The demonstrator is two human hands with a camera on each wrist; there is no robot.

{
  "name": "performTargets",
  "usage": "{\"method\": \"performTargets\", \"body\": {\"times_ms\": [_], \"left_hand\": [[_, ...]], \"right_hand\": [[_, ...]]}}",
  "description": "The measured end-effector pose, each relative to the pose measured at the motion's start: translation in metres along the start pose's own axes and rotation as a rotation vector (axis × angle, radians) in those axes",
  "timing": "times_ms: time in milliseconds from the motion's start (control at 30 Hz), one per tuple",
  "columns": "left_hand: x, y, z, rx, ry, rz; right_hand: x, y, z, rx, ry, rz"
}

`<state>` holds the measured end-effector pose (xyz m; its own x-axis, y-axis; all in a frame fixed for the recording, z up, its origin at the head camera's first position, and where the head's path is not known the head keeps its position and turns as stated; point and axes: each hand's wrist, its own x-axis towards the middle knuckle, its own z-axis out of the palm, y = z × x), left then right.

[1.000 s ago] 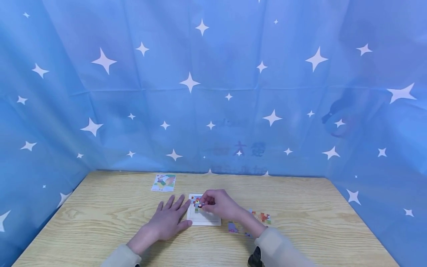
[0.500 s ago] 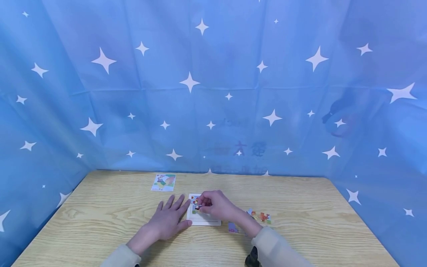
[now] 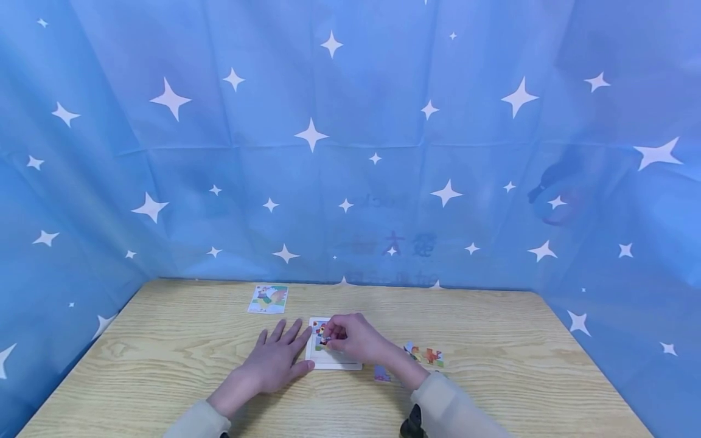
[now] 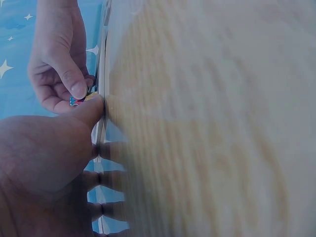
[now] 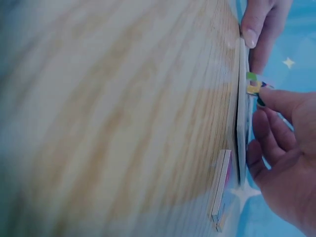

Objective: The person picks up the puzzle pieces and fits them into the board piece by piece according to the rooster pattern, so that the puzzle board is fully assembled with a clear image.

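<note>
A white puzzle tray (image 3: 335,364) lies on the wooden table (image 3: 164,365). My left hand (image 3: 296,351) lies flat and open beside it, thumb and fingertips against the tray's left edge (image 4: 102,64). My right hand (image 3: 331,336) pinches a small colourful puzzle piece (image 3: 322,333) over the tray's upper left part. The right wrist view shows that piece (image 5: 253,85) at my fingertips just above the tray (image 5: 241,123). In the left wrist view my thumb (image 4: 91,111) touches the tray next to the pinched piece (image 4: 81,98).
Loose puzzle pieces (image 3: 427,354) lie to the right of the tray, and another (image 3: 381,373) sits by my right wrist. A picture card (image 3: 268,298) rests at the back left. Blue star-patterned cloth (image 3: 350,152) walls the table on three sides.
My right hand has shifted slightly left and down with the piece, closer to the tray. The left hand has stayed where it was.
</note>
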<state>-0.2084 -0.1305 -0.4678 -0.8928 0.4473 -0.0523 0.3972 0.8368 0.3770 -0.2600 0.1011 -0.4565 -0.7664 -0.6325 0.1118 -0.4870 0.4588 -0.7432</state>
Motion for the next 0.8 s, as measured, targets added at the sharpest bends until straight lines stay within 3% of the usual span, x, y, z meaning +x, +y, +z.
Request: {"method": "performTargets", "body": {"times_ms": [800], "left_hand": [[0.0024,-0.0050,0.0048,0.011,0.007,0.004]], "right_hand": [[0.0059,-0.0019,0.0051,-0.030,0.024,0.035]]}}
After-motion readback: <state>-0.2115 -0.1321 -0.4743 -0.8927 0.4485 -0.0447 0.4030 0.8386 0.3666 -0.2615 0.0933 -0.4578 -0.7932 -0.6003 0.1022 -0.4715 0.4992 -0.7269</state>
